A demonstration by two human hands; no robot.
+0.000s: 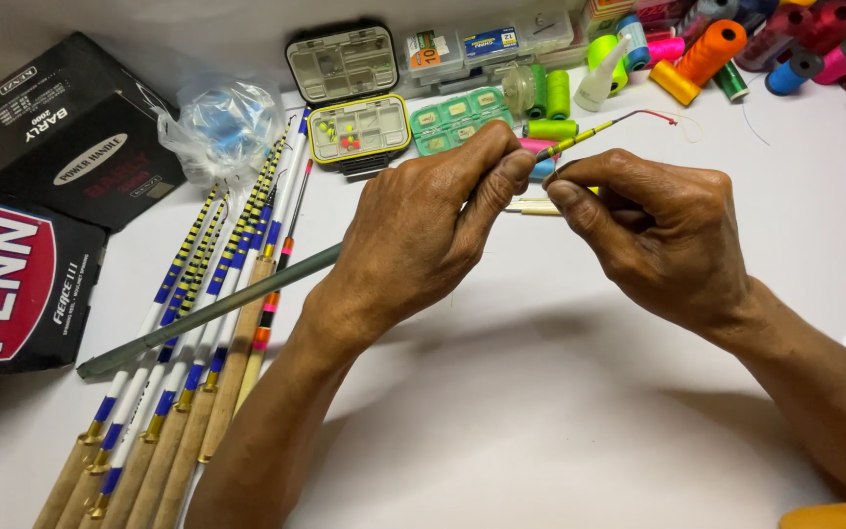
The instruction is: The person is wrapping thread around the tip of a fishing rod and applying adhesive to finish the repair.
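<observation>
My left hand (423,230) grips a long thin grey-green rod (212,313) that runs down to the lower left across the white table. Its tip section (589,132) is banded yellow and black and ends in a short red cord (653,115). My right hand (663,230) pinches the rod just past my left thumb, fingers curled closed around it. Both hands meet above the table's middle, knuckles up.
Several rods with cork handles and blue, yellow and black bands (183,362) lie at the left. Two dark boxes (61,127) sit beside them. An open small tackle case (350,93), a clear bag (222,122) and many bright thread spools (712,49) line the far edge.
</observation>
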